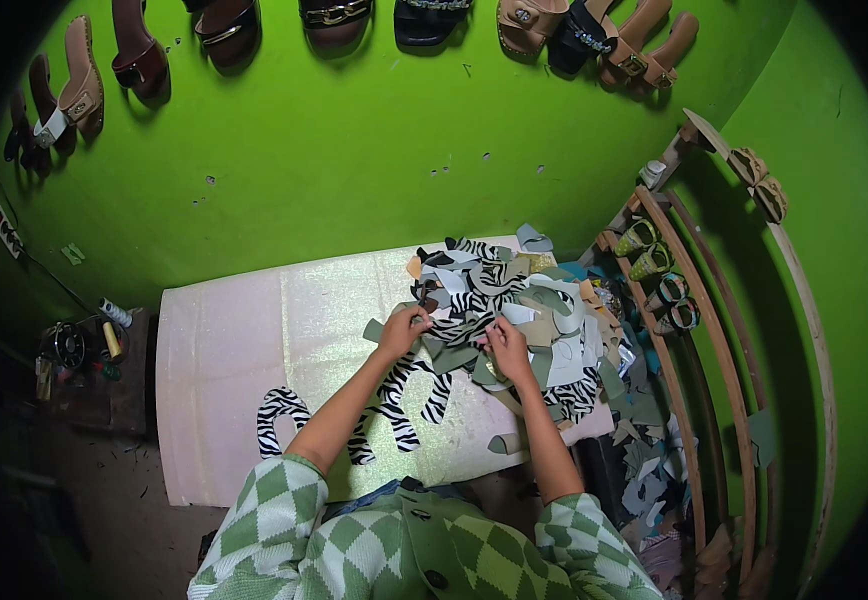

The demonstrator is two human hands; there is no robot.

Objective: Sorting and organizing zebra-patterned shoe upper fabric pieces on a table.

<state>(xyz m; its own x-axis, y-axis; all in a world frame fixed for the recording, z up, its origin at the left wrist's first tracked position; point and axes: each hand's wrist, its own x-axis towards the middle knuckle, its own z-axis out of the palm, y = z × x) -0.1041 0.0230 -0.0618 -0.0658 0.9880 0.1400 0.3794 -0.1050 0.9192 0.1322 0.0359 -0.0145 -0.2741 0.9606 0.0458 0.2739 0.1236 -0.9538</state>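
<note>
Over a heap of cut scraps, my left hand (404, 330) pinches the left end of a black-and-white zebra-striped piece (460, 328). At the other end of the same piece, the fingers of my right hand (508, 350) are closed on its edge. The heap under and behind it mixes grey-green, beige, white and striped offcuts (554, 315). Below my left forearm lie more striped cut-outs (394, 415) on the table, partly hidden by the arm. A curved striped piece (279, 405) rests to the left of that forearm.
The pale, shiny table (224, 345) stands against a green wall (304, 150) with sandals (334, 20) mounted along it. On the right, a wooden rack (689, 330) holds several sandals. More scraps (644, 470) are piled beside the table. A dark stand (104, 370) with a spool is at far left.
</note>
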